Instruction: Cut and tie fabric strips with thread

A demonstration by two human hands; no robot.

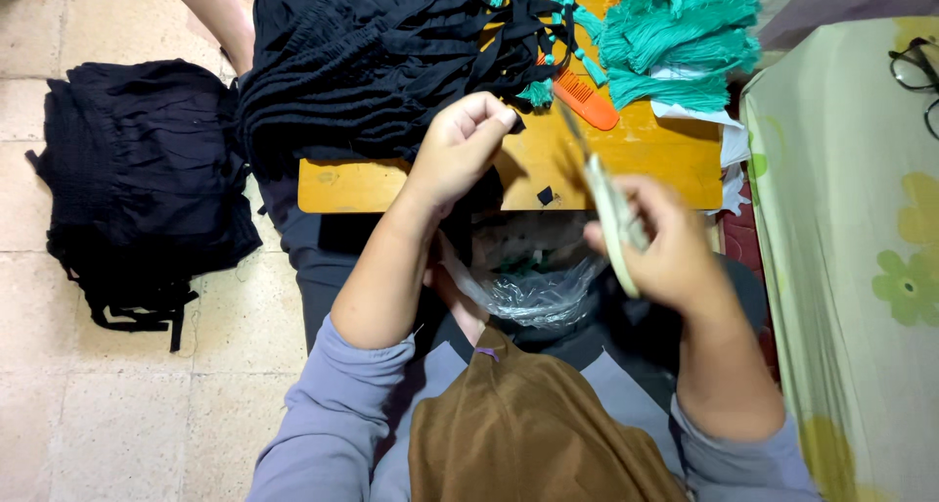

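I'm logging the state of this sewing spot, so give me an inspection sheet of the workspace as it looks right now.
Surface: low yellow wooden table, mostly covered; tiled floor around it.
Job's things: black fabric strip pinched in the left hand; pale-handled scissors in the right hand, blurred.
Clutter: black gathered garments on the table, teal tassels, orange comb, clear plastic bag in the lap, second black pile on the floor.
Grippers: left hand closed on the strip; right hand closed on the scissors.
Cables: nothing seen.
Surroundings: floral sheet at right with eyeglasses; another person's bare foot at top.
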